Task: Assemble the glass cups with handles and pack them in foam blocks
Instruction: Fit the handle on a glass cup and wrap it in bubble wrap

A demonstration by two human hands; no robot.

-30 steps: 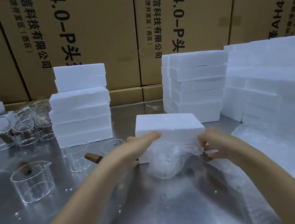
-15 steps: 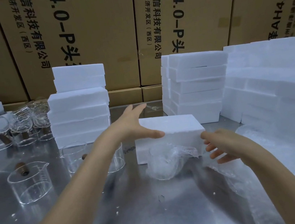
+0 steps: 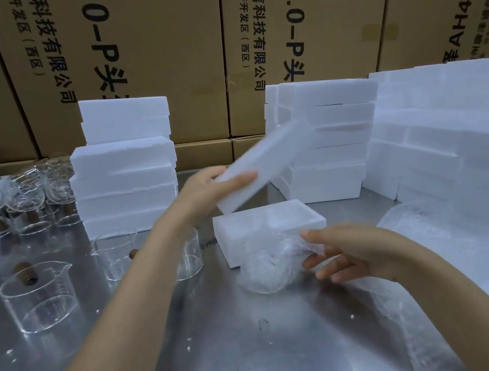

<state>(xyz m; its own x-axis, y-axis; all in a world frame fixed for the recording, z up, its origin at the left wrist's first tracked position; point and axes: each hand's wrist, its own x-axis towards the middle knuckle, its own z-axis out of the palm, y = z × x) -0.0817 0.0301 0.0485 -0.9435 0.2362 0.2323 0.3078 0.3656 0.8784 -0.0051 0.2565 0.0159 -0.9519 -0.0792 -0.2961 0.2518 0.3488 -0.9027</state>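
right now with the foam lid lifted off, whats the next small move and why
Probably the right hand should lift the plastic-wrapped cup into the open foam base. The left hand holds the foam lid tilted above it, the base is uncovered, and the wrapped cup lies on the table just in front.

My left hand (image 3: 206, 187) is raised above the table, arm reaching forward from lower left, thumb on the near face and fingers behind, gripping a tilted slab. My right hand (image 3: 347, 252) sits lower, arm coming in from lower right, palm turned left, fingers (image 3: 316, 261) loosely extended, tips touching crinkled wrap, nothing gripped
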